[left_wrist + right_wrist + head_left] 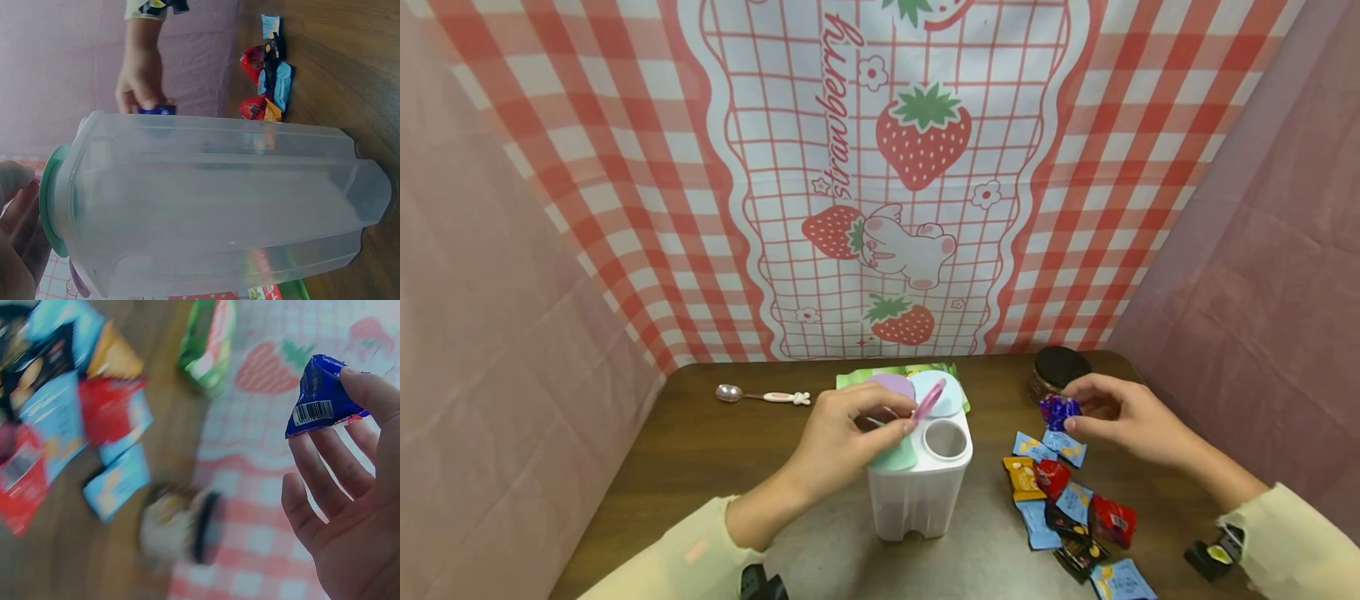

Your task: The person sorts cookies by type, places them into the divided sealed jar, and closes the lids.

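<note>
Blue sweet (1060,412) up near the dark-lidded jar (1060,375), pinched by my right hand (1123,417) between thumb and fingertips, a light hold that I judge suits its small wrapper. My left hand (842,429) has thumb and fingers closed on the pink lid (929,400), holding it tilted so the container's round opening (945,439) lies bare. Container (917,508) upright mid-worktop (677,492); other sweets (1075,503) heaped to its right, handy, I'd say, for that side.
</note>
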{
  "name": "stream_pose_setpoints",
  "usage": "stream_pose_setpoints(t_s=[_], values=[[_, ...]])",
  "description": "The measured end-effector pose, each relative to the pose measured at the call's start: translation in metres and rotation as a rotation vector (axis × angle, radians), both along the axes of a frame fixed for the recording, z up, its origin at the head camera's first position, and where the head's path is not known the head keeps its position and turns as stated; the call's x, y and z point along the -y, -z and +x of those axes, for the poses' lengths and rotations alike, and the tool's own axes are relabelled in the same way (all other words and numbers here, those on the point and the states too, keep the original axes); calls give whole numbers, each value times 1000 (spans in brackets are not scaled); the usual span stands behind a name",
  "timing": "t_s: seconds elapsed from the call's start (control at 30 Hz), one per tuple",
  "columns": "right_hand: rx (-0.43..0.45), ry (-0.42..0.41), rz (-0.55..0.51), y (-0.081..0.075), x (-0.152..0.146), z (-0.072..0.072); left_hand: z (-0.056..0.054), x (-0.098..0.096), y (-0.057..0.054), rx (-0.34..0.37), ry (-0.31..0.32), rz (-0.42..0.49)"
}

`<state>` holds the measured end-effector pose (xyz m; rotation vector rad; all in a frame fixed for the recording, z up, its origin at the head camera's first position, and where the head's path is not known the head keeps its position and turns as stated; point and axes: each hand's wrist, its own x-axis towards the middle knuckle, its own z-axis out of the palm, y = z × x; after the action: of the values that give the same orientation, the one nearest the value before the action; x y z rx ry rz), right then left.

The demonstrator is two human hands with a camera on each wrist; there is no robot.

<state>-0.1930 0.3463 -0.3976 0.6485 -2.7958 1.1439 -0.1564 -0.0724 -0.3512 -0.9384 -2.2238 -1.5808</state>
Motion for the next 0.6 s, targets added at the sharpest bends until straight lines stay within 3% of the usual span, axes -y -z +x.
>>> stream_pose_setpoints(t_s=[0.3,0.6], values=[[-115,-170,-65,-45,51,4,0,0,0,-11,-9,2],[-130,-288,-118,-63,90,10,0,0,1,-19,-7,3]])
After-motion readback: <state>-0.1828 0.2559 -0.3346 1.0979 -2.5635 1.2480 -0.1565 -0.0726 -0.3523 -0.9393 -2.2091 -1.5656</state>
